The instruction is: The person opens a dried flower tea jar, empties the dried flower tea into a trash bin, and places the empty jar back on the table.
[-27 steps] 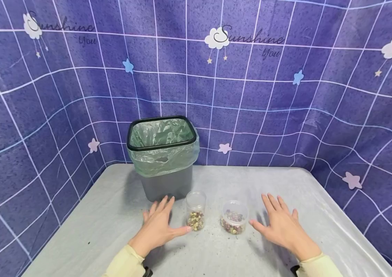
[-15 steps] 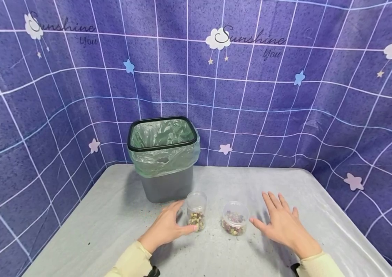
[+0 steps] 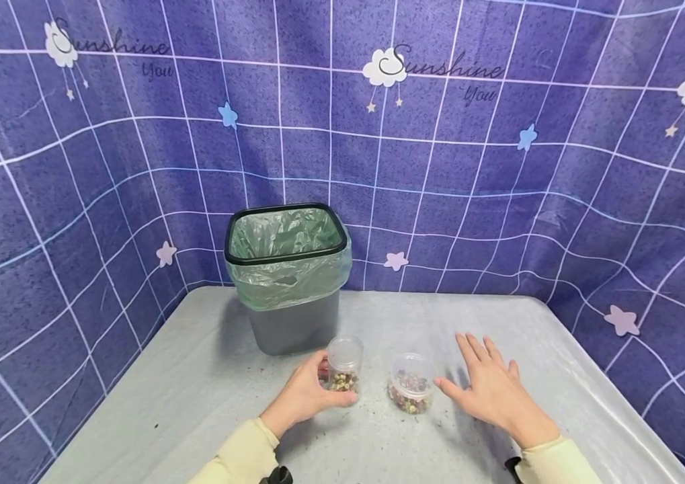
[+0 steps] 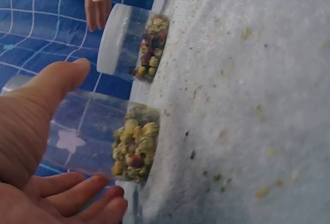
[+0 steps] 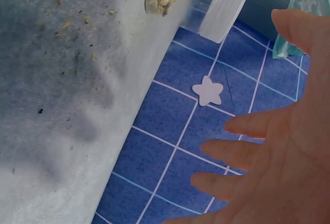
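A tall clear plastic jar (image 3: 343, 363), its bottom part filled with dried yellow and dark red flower buds (image 4: 136, 144), stands upright on the table. My left hand (image 3: 308, 393) is around its left side, thumb across the front and fingers toward the back. In the left wrist view the thumb and loosely bent fingers lie on opposite sides of the jar, without closing on it. A shorter, wider clear jar (image 3: 411, 383) of similar buds stands to its right. My right hand (image 3: 490, 393) hovers spread beside that short jar, holding nothing; its thumb tip is near the jar.
A grey bin (image 3: 296, 323) with a black rim and green plastic liner stands behind the tall jar, at the back left. Small crumbs dot the pale table cover (image 3: 197, 403). A blue gridded curtain (image 3: 427, 161) encloses the table's back and sides.
My left hand has moved right, from beside the tall jar to around it, its thumb now crossing the jar's front. My right hand has stayed nearly still, and both jars stand where they were.
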Demonstrator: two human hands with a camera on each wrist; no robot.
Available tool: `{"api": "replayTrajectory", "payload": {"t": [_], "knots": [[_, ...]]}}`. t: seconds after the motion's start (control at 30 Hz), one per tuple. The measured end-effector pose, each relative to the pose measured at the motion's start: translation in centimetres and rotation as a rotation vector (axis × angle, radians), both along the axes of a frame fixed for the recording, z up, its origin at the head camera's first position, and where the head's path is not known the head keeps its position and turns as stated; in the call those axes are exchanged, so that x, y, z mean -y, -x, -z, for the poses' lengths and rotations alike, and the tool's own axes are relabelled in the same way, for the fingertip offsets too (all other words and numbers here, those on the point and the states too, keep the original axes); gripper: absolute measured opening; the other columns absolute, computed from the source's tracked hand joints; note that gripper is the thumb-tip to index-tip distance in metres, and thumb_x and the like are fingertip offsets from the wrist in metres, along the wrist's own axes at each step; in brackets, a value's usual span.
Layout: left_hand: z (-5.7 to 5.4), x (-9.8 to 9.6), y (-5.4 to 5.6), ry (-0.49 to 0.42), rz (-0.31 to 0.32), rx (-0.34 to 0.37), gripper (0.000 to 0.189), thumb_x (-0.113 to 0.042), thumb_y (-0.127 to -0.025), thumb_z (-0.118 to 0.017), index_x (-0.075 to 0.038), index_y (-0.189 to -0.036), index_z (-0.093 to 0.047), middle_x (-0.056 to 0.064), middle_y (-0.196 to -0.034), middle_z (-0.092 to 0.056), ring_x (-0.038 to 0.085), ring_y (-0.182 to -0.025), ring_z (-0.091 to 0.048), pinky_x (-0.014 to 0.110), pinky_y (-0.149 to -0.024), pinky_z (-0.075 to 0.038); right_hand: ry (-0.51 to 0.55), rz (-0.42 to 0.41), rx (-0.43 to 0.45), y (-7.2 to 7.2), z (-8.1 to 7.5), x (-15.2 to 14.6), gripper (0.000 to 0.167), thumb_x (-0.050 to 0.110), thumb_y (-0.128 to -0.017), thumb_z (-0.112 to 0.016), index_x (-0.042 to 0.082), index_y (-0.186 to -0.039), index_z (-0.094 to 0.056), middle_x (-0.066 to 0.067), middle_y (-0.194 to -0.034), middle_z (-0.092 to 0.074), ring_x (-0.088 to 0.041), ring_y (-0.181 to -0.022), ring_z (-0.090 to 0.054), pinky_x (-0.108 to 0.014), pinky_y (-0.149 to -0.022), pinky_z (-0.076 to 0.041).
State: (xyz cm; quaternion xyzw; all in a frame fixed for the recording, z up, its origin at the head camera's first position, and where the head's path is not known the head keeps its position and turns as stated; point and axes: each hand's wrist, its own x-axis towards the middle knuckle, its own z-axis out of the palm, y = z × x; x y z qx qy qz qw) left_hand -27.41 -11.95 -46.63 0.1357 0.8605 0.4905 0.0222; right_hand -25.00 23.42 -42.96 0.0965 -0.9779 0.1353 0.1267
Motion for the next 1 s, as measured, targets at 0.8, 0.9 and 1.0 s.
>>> {"api": "replayTrajectory", "payload": {"t": [0.8, 0.9, 1.0], "knots": [[1.5, -1.8, 1.6, -0.095, -0.023, -0.019, 0.066, -0.033, -0.075, -0.093, -0.012, -0.130, -0.062, 0.007, -0.117, -0.069, 0.025, -0.109, -0.066, 0.044, -0.090, -0.055, 0.019, -0.003, -0.007, 1.3, -1.1, 0.5, 0.100, 0.074, -0.091, -0.056, 0.007, -0.161, -0.031, -0.021, -0.164, -0.035, -0.051, -0.151, -0.023, -0.087, -0.103, -0.018], [1.4, -1.9, 1.8, -0.102, -0.015, -0.023, 0.062, -0.031, -0.075, -0.093, -0.012, -0.126, -0.063, 0.006, -0.113, -0.069, 0.023, -0.104, -0.066, 0.039, -0.086, -0.054, 0.021, -0.010, -0.012, 1.4, -1.3, 0.7, 0.100, 0.075, -0.092, -0.054, 0.007, -0.162, -0.031, -0.021, -0.164, -0.035, -0.051, -0.151, -0.024, -0.086, -0.103, -0.019], [1.2, -1.9, 1.8, -0.097, -0.014, -0.040, 0.058, -0.027, -0.074, -0.092, -0.012, -0.123, -0.064, 0.005, -0.109, -0.069, 0.022, -0.099, -0.066, 0.035, -0.083, -0.053, 0.022, -0.017, -0.018, 1.6, -1.5, 0.8, 0.101, 0.076, -0.092, -0.052, 0.007, -0.161, -0.031, -0.021, -0.163, -0.035, -0.051, -0.151, -0.025, -0.085, -0.104, -0.021]]}}
